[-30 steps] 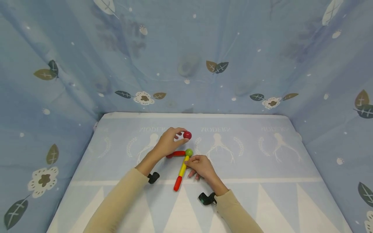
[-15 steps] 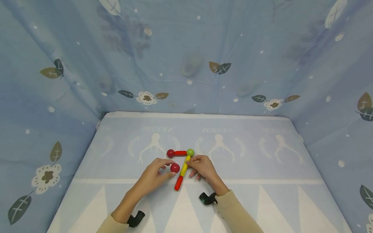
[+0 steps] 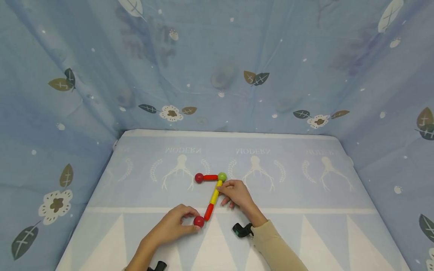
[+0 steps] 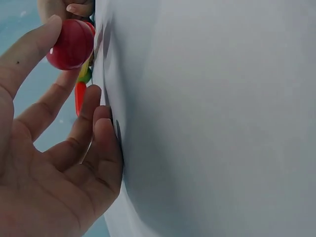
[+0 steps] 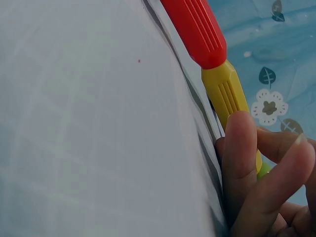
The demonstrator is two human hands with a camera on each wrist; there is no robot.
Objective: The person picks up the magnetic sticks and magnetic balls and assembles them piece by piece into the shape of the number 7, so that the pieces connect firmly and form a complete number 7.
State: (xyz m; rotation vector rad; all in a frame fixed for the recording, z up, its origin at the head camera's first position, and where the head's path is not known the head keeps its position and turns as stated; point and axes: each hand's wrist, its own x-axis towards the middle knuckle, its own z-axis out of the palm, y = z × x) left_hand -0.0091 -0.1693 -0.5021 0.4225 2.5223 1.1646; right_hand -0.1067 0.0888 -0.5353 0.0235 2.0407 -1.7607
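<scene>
My left hand point(image 3: 176, 224) pinches a red ball point(image 3: 199, 221) between thumb and index finger, close beside the free end of a red rod point(image 3: 208, 212). That rod joins end to end with a yellow rod point(image 3: 214, 196), which my right hand point(image 3: 237, 195) pinches along its upper part. At the yellow rod's far end sits a green ball point(image 3: 222, 177). From it a second red rod point(image 3: 210, 177) runs left to another red ball point(image 3: 199, 178). In the left wrist view the pinched red ball point(image 4: 71, 45) hides part of the rods. The right wrist view shows the ribbed red rod point(image 5: 200, 32) meeting the yellow one.
The pieces lie on a table with a pale patterned cloth point(image 3: 288, 233). A blue leaf-print curtain point(image 3: 217, 56) stands behind and at both sides. A black wrist camera point(image 3: 242, 230) sits at the right wrist.
My left hand has carried the red ball from beyond the green ball down toward me, to the near end of the red rod. The right hand stays on the yellow rod.
</scene>
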